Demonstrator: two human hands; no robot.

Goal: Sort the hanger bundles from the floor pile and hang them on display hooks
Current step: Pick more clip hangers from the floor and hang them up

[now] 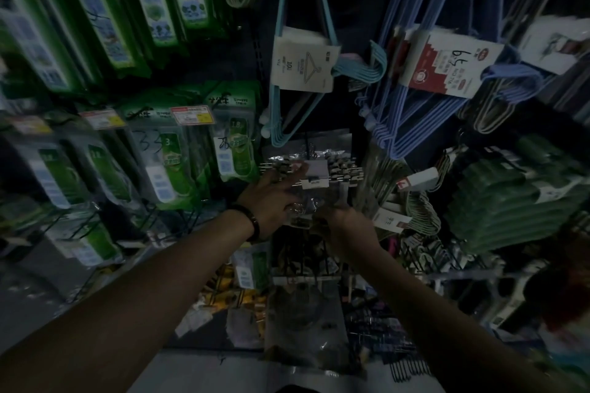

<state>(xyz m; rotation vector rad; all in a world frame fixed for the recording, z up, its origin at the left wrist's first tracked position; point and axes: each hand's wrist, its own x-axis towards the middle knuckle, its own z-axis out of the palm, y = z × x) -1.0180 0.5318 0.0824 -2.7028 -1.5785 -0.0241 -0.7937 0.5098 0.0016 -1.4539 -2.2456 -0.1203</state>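
Note:
A clear plastic pack of metal clip hangers [314, 171] hangs at the middle of the dark display wall. My left hand [271, 198], with a dark band at the wrist, lies against the pack's lower left with fingers spread toward the clips. My right hand [346, 226] is at the pack's lower right edge, fingers curled at the crinkled plastic; the grip itself is hidden. Light blue hanger bundles [297, 51] and darker blue hanger bundles [412, 112] hang above.
Green packaged goods [169, 166] fill the hooks on the left. Stacked green hangers [510, 198] sit at the right. More packs and wire racks [306, 265] crowd the lower shelf, and a pale floor strip [204, 370] shows at the bottom.

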